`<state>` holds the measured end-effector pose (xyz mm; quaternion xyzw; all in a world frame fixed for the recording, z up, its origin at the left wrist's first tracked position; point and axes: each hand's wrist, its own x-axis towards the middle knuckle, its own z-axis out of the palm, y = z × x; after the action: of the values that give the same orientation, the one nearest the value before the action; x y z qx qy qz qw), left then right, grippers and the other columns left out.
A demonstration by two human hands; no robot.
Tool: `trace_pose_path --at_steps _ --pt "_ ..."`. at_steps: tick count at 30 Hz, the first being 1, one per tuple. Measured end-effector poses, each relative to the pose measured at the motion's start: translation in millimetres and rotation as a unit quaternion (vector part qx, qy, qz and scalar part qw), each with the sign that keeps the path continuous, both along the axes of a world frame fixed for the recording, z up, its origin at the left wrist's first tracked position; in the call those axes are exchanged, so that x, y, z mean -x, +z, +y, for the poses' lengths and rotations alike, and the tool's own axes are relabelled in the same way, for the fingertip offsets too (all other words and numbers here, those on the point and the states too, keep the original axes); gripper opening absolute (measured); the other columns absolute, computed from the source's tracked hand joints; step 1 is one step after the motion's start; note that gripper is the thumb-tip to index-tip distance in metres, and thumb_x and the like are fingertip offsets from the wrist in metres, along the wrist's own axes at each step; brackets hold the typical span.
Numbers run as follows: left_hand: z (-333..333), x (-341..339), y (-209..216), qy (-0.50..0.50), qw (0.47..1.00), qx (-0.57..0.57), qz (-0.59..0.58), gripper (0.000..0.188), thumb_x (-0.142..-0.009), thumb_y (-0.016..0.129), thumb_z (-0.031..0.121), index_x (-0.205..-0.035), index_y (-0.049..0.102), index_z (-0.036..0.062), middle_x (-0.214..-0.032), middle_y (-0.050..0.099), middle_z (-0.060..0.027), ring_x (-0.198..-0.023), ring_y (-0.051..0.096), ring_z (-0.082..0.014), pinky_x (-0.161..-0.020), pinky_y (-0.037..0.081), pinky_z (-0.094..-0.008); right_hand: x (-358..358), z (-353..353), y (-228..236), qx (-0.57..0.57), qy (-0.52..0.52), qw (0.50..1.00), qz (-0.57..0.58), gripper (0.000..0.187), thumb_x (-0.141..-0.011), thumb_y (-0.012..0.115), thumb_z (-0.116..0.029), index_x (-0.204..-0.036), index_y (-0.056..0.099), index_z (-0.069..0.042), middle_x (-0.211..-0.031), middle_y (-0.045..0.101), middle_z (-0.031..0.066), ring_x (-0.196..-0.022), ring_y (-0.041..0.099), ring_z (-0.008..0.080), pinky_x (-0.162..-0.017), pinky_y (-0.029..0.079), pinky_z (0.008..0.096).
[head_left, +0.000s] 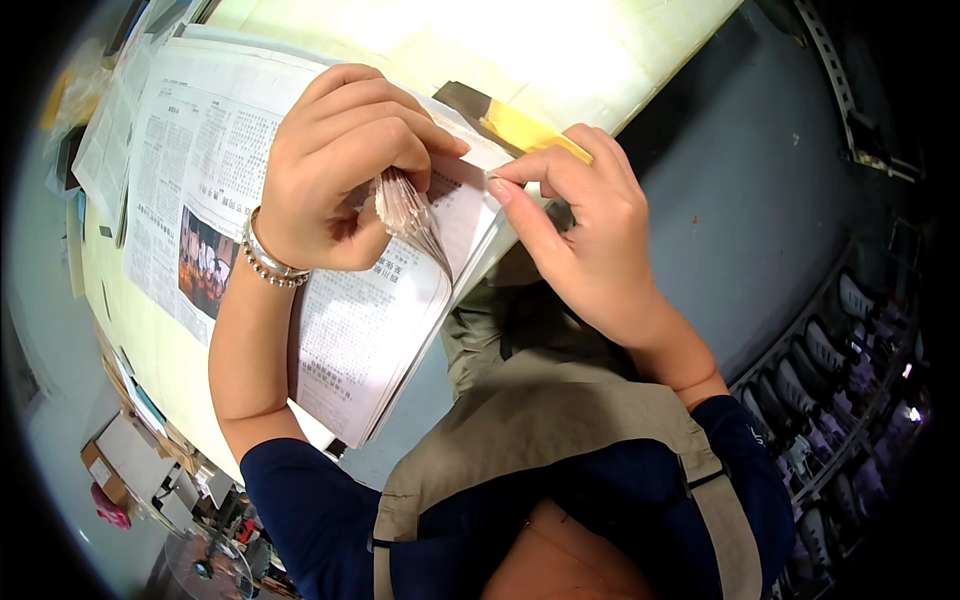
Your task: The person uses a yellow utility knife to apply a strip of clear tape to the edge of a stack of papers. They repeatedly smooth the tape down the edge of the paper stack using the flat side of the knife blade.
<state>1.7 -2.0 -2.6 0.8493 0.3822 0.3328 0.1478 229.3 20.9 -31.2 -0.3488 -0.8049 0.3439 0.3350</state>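
Note:
A thick stack of printed newspaper [350, 345] lies at the table's edge, just above my lap. My left hand [335, 165], with metal bracelets at its wrist, is curled over the stack. It grips a bunch of thin, rough-edged layers [410, 215] that bend up out of its fist and run down to the stack's right side. At the stack's upper right edge, my right hand [595, 215] pinches thumb against forefinger. Whatever lies between those fingertips is too small to make out. A yellow flat piece [535, 130] with a dark end shows behind the right fingers.
The pale table top [560, 45] stretches away beyond the newspaper. More newspaper sheets [105, 170] lie at the left. To the right is a grey floor [735, 210], with a rack of dark and light shoe-like items [800, 375] at the lower right. A fan [205, 565] stands lower left.

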Motion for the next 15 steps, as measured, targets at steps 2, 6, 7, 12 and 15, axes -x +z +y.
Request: trace_pose_path --at_steps 2,6,7,12,15 --pt "0.8 1.2 -1.4 -0.003 1.0 0.001 0.003 0.046 -0.076 0.059 0.052 -0.067 0.051 0.0072 -0.087 0.07 -0.0141 -0.075 0.064 -0.0281 -0.076 0.044 -0.0399 -2.8 0.4 3.3 0.015 0.002 1.0 -0.001 0.011 -0.073 0.073 -0.009 -0.081 0.065 -0.008 -0.083 0.056 0.0097 -0.08 0.055 0.0283 -0.063 0.046 0.0363" --pt "0.1 2.0 -1.7 -0.007 1.0 0.01 0.0 0.042 -0.075 0.06 0.048 -0.068 0.052 0.0075 -0.087 0.07 -0.0143 -0.075 0.064 -0.0286 -0.076 0.044 -0.04 -2.1 1.9 4.9 0.008 0.008 1.0 -0.002 0.009 -0.074 0.071 -0.009 -0.08 0.066 -0.008 -0.081 0.056 0.0089 -0.077 0.055 0.0274 -0.061 0.045 0.0361" --pt "0.8 -0.5 -0.3 0.0 1.0 0.001 -0.006 0.026 -0.065 0.057 0.033 -0.067 0.052 0.0076 -0.085 0.07 -0.0119 -0.073 0.063 -0.0272 -0.074 0.045 -0.0379 -1.9 2.7 4.1 0.011 0.007 1.0 -0.001 0.008 -0.074 0.071 -0.009 -0.08 0.066 -0.008 -0.08 0.056 0.0083 -0.077 0.055 0.0267 -0.061 0.045 0.036" --pt "3.1 -7.7 3.2 0.012 0.999 -0.031 -0.017 0.019 -0.047 0.051 0.003 -0.065 0.051 0.0082 -0.08 0.07 -0.007 -0.069 0.062 -0.0243 -0.069 0.047 -0.0333 -1.2 3.0 2.9 0.062 0.001 0.998 0.001 0.01 -0.073 0.072 -0.012 -0.078 0.065 -0.008 -0.073 0.055 0.0061 -0.074 0.055 0.024 -0.059 0.044 0.0353" --pt "0.4 1.1 -1.1 -0.013 1.0 0.013 -0.006 0.035 -0.071 0.061 0.041 -0.068 0.051 0.0075 -0.088 0.07 -0.0139 -0.075 0.063 -0.0299 -0.075 0.045 -0.0404 0.2 4.6 7.6 0.059 -0.009 0.998 -0.022 0.012 -0.072 0.074 -0.015 -0.076 0.065 -0.008 -0.072 0.055 0.0056 -0.074 0.055 0.0239 -0.059 0.045 0.0349"
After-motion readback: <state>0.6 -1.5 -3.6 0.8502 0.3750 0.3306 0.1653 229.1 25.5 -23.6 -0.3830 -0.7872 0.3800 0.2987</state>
